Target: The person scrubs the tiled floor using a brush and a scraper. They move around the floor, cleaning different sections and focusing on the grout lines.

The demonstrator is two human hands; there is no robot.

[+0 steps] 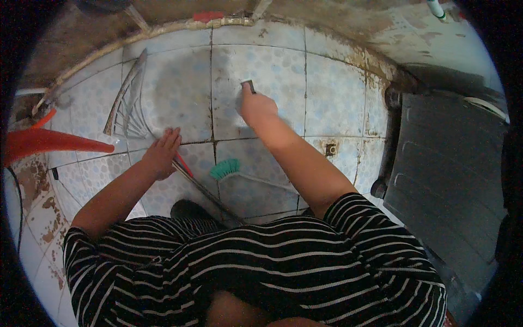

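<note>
My right hand grips a small dark flat scraper and holds its edge against the patterned floor tiles. My left hand lies palm down with fingers extended, across the handle of a floor squeegee; whether it presses on the handle or the tile I cannot tell. The squeegee's fan-shaped ribbed head lies on the floor beyond that hand. A thin red strip shows beside the handle. Between my arms lies a brush with green bristles, its pale handle running under my right forearm.
A red-orange plastic piece juts in from the left. To the right stands a dark wheeled plastic unit. A pipe runs along the wall base, with a red item on it. A small square fitting sits on the floor.
</note>
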